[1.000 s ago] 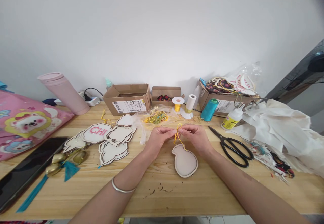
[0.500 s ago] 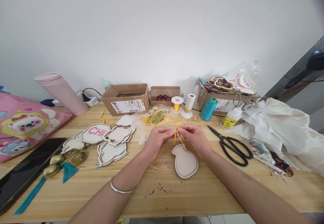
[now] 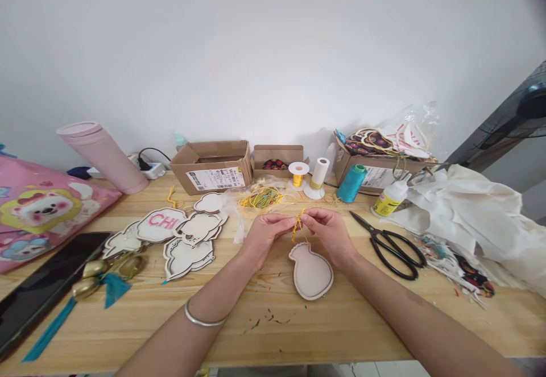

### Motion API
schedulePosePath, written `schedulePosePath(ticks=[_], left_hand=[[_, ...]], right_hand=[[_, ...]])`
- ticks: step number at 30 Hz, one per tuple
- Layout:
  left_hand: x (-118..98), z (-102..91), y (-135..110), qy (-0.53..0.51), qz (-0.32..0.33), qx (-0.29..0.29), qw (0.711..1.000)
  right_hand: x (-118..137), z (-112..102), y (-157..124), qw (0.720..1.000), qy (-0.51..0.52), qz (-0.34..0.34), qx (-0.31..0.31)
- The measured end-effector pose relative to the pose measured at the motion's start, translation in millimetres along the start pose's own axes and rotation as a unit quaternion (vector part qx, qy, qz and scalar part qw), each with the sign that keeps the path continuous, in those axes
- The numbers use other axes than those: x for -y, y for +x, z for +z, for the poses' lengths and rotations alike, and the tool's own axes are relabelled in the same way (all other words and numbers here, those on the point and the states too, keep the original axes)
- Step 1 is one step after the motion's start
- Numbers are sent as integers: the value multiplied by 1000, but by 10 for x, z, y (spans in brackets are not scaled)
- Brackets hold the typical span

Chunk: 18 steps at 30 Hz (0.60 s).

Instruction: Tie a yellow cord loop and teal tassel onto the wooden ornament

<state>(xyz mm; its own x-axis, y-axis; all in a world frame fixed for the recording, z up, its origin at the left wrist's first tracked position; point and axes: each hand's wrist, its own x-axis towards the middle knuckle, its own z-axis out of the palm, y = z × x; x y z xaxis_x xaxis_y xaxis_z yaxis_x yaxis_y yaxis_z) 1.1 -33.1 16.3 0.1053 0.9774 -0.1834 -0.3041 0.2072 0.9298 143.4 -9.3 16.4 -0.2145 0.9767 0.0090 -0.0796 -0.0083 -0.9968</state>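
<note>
Between my two hands, above the middle of the table, is a yellow cord [image 3: 294, 233]. My left hand [image 3: 269, 232] pinches it between thumb and forefinger. From the other side my right hand [image 3: 325, 228] grips the same cord, its fingertips almost meeting the left ones. The cord runs down to the scalloped neck of a pale, pouch-shaped ornament [image 3: 313, 274] with a raised rim, just below the hands. How the strands cross at the fingertips is too small to make out.
Black-handled scissors [image 3: 394, 246] lie right of my right hand, near a glue bottle [image 3: 390, 198] and white cloth [image 3: 464, 201]. Wooden plaques [image 3: 187, 255], brass bells [image 3: 91, 277] and a phone [image 3: 46, 286] lie left. Spools [image 3: 352, 183] and cardboard boxes [image 3: 213, 166] stand behind.
The yellow cord's loop at my right fingertips looks smaller and closer to the fingers. Both hands stay in nearly the same place, and the ornament has barely shifted left.
</note>
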Motion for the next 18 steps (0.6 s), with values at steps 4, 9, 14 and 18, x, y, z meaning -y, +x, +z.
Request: schedulePosePath(ticks=[4,9,14,18], left_hand=[[6,-6,14,-6,-2,-4,1000],[24,-22,42,-17,-14,-20,1000],[21,-22,41,-32,-20,-12,999],[26,-24,41,-36,-20,-11,999]], right_hand=[[-27,2,7,1000,6,3,-4],[-65,-21,21,1000,-6,-7,13],[-40,-110,72,996,-20,5,83],[10,-138,77,993,-45,-1,113]])
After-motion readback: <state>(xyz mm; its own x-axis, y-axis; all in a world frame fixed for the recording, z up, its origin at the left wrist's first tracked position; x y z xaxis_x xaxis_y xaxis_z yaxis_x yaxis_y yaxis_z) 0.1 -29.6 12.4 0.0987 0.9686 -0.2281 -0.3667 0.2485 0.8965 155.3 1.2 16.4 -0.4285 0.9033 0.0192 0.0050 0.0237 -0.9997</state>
